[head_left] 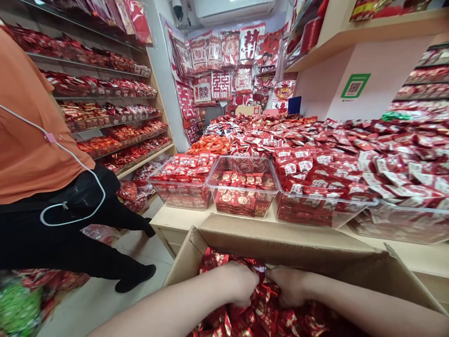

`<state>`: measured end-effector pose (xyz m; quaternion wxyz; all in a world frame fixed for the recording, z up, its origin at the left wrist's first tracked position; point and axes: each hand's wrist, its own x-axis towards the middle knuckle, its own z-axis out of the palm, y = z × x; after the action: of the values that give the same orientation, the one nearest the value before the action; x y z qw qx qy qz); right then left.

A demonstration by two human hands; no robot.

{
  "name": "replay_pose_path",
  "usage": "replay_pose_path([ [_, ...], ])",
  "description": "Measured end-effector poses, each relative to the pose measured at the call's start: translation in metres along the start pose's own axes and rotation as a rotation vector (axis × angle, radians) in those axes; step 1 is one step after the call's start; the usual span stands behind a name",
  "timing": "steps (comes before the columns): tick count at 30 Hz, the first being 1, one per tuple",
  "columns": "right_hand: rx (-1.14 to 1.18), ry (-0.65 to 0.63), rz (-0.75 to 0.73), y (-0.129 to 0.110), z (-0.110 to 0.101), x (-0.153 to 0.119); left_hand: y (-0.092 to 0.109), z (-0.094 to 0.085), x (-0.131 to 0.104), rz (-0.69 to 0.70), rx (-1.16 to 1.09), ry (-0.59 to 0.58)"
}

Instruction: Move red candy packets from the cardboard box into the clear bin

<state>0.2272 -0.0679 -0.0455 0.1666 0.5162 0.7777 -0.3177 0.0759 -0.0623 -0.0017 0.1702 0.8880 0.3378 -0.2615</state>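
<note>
Carton (315, 255): standing open beside surface (182, 216), holding many red packets (264, 302). Left hand (242, 284), right hand (291, 285): both resting among packets, fingers bent; whether grip is holding any, cannot tell. Centre bin (242, 189): sitting part-filled; flanking bins (315, 208): brimming. Much stock lying in carton, work apparently far from finished.

Glossy red foil packets with gold markings (264, 306) gleam beneath the left hand (242, 283) and right hand (289, 285), against the plain tan walls of a rectangular cardboard box (291, 243). Just beyond the hands, small red packets bearing pale-gold emblems (235, 199) show through colourless plastic; farther off, bright orange-red packets (210, 144) stand out. To the hands' left, a person wears a plain orange cloth top (35, 135) and black trousers (73, 252); beyond the right hand, a square green-bordered sign (355, 87) carries a black-and-white code pattern.
</note>
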Motion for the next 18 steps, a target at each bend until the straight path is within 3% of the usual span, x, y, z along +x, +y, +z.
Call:
replay_pose_path([
  [4,0.102,0.047,-0.112,-0.008,-0.035,-0.026,-0.015,-0.023,-0.016,0.012,-0.078,0.029],
  [5,0.208,-0.006,-0.152,-0.011,-0.044,-0.035,-0.02,-0.028,-0.02,0.048,-0.122,0.053],
  [8,0.61,-0.065,-0.251,-0.017,-0.062,-0.06,-0.032,-0.043,-0.03,0.231,-0.443,0.077],
  [11,0.903,0.062,-0.315,-0.021,-0.069,-0.073,-0.034,-0.047,-0.034,0.402,-0.864,0.064],
  [14,1.035,0.154,-0.314,-0.022,-0.072,-0.076,-0.027,-0.044,-0.032,0.35,-1.127,0.16],
  [18,1.057,0.209,-0.34,-0.02,-0.074,-0.075,-0.021,-0.04,-0.029,0.246,-1.173,0.346],
])
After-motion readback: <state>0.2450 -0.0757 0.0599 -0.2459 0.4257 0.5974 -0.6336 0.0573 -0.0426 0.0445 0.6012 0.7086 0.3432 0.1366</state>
